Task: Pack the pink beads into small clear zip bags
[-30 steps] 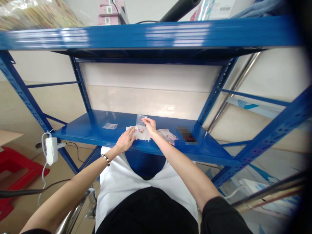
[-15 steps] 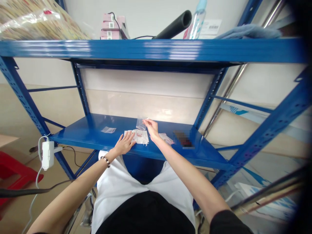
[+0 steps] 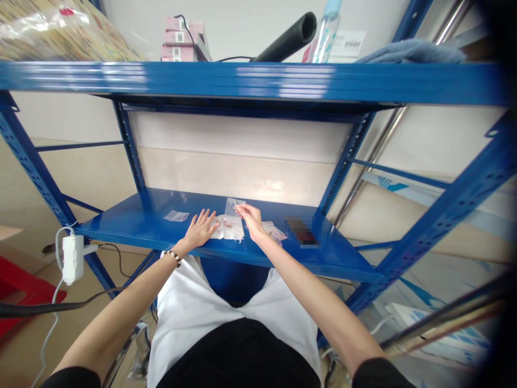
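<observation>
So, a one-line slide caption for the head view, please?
Right hand holds small clear bag over blue shelf; left hand lies flat beside more bags.

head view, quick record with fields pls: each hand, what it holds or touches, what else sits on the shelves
left side: left hand open, fingers spread, flat on blue shelf, fingertips at pile of packets
right side: right hand pinches small clear bag just above the pile
wrist: bead bracelet on the left
also on shelf: lone clear bag, more packets, blurred dark thing
upper shelf: pink boxes, black tube, bottle
hanging at left: white adapter
</observation>
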Demonstrator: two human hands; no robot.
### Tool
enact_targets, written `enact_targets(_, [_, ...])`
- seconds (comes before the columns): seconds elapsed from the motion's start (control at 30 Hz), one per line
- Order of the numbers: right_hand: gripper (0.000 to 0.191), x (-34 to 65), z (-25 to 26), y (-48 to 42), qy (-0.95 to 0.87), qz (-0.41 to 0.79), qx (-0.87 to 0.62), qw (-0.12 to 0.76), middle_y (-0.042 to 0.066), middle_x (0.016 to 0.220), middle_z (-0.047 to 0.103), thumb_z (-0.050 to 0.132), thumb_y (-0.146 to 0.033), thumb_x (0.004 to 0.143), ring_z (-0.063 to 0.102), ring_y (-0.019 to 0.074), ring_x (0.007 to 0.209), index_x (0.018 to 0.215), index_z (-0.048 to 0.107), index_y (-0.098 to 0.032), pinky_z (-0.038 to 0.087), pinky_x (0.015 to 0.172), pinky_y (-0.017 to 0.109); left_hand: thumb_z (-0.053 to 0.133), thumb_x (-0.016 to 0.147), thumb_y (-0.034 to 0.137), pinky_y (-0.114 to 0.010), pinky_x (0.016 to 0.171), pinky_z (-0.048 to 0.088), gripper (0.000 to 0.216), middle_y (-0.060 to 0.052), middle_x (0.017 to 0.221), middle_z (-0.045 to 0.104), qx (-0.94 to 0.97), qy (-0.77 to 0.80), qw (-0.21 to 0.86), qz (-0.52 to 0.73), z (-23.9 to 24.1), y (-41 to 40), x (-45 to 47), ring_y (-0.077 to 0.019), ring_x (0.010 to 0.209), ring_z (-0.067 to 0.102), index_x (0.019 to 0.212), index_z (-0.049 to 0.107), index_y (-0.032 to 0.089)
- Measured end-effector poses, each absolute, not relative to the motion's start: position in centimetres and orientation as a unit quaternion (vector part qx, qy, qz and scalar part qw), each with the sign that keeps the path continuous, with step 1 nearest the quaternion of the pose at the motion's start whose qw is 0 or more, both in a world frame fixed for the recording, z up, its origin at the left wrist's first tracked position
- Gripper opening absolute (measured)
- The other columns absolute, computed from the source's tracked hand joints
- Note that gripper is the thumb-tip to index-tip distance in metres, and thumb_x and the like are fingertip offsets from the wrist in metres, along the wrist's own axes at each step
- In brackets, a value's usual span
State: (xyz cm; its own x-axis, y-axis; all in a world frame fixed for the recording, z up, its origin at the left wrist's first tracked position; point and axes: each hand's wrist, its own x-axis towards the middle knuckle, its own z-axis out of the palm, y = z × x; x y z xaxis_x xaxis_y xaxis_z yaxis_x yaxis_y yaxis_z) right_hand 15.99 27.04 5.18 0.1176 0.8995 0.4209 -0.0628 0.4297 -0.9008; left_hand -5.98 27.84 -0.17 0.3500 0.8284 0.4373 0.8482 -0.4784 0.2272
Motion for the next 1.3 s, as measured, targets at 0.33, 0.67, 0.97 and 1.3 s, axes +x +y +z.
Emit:
enact_targets(0.33, [0.039,14.8,0.9,27.9,-0.466,0.412,-0.419,0.661,0.003,0.069,0.067,0.069,-0.052,0.069,0.058,0.0163,0.058,0.085,0.07,-0.016,0.043,0.052,0.027,0.043,0.094,0.036,-0.035,0.083,0.048,0.029,-0.01,0.097,0.061,-0.767,-0.482,-0.029,-0.423,2.4,26.1,-8.1,-0.0227,0.091,0.06,0.106,0.063,0.019])
enact_targets(0.67, [0.033,14.2,0.0,28.7,-0.531,0.384,-0.405,0.638,0.001,0.058,0.061,0.068,-0.051,0.07,0.054,0.016,0.053,0.079,0.068,-0.018,0.043,0.051,0.027,0.056,0.085,0.027,-0.03,0.074,0.047,0.016,-0.007,0.089,0.064,-0.855,-0.397,-0.108,-0.316,2.3,24.0,-9.8,-0.0196,0.082,0.061,0.083,0.07,0.02])
enact_targets(0.97, [0.022,14.1,-0.1,28.5,-0.572,0.357,-0.408,0.616,0.0,0.059,0.058,0.061,-0.041,0.077,0.054,0.0148,0.052,0.078,0.062,-0.019,0.041,0.049,0.024,0.061,0.081,0.034,-0.029,0.071,0.047,0.021,-0.008,0.087,0.07,-0.808,-0.412,-0.179,-0.382,2.5,25.9,-9.1,-0.0199,0.08,0.064,0.082,0.073,0.017])
enact_targets(1.3, [0.021,14.1,-0.6,28.9,-0.55,0.35,-0.447,0.612,-0.003,0.059,0.056,0.048,-0.043,0.085,0.053,0.0142,0.048,0.087,0.048,-0.023,0.043,0.044,0.022,0.061,0.077,0.029,-0.028,0.071,0.049,0.02,-0.007,0.082,0.074,-0.785,-0.443,-0.188,-0.39,1.2,27.9,-7.4,-0.0204,0.077,0.066,0.083,0.072,0.013])
